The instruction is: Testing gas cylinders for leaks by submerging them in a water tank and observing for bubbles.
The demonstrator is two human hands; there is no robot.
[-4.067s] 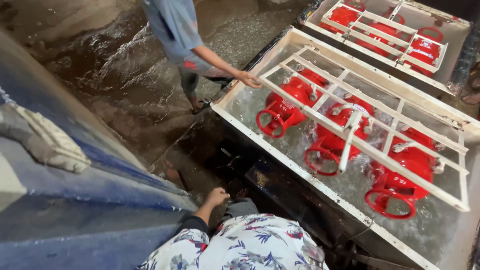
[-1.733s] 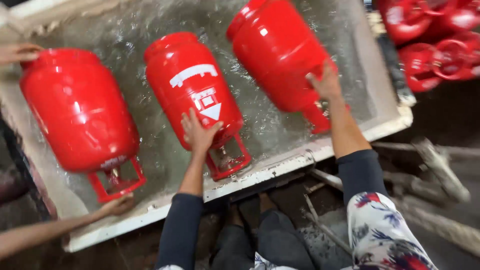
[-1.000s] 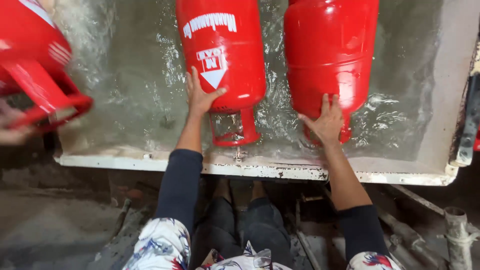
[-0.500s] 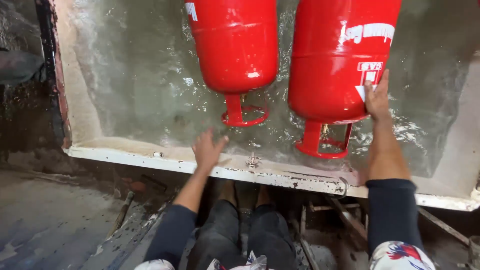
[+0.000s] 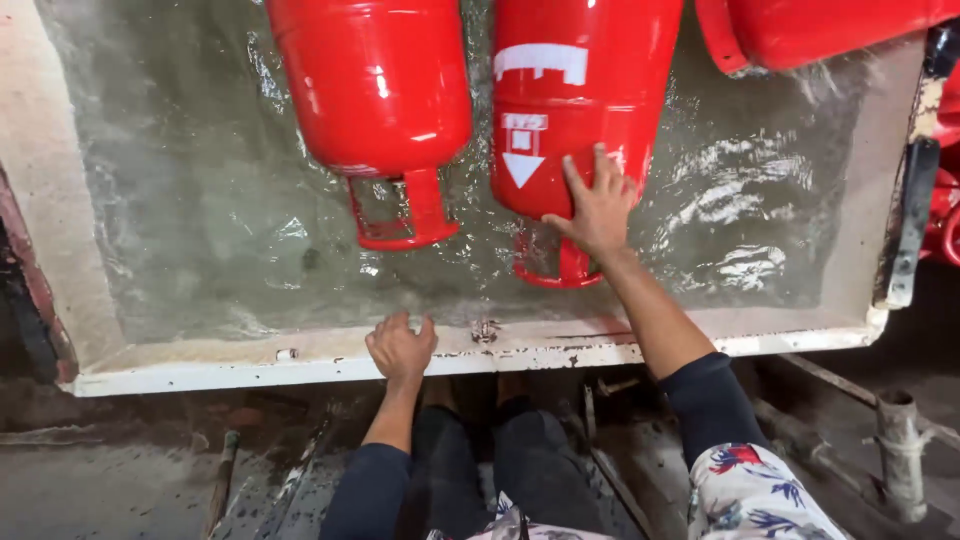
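Two red gas cylinders float on their sides in a white water tank [image 5: 250,365]. My right hand [image 5: 598,208] lies flat with spread fingers on the lower end of the right cylinder [image 5: 580,90], which bears a white arrow mark. The left cylinder [image 5: 375,85] lies beside it, its ring handle pointing toward me, untouched. My left hand [image 5: 400,348] rests on the tank's near rim, fingers curled over the edge, holding nothing else.
A third red cylinder [image 5: 820,30] shows at the top right corner. More red metal [image 5: 945,215] lies past the tank's right wall. Wet, dark floor and pipes [image 5: 900,450] lie below the tank. My legs stand against the near rim.
My left hand dropped from the left cylinder to the tank's rim. My right hand stayed on the right cylinder. The cylinders drifted and a third one came into view at top right.
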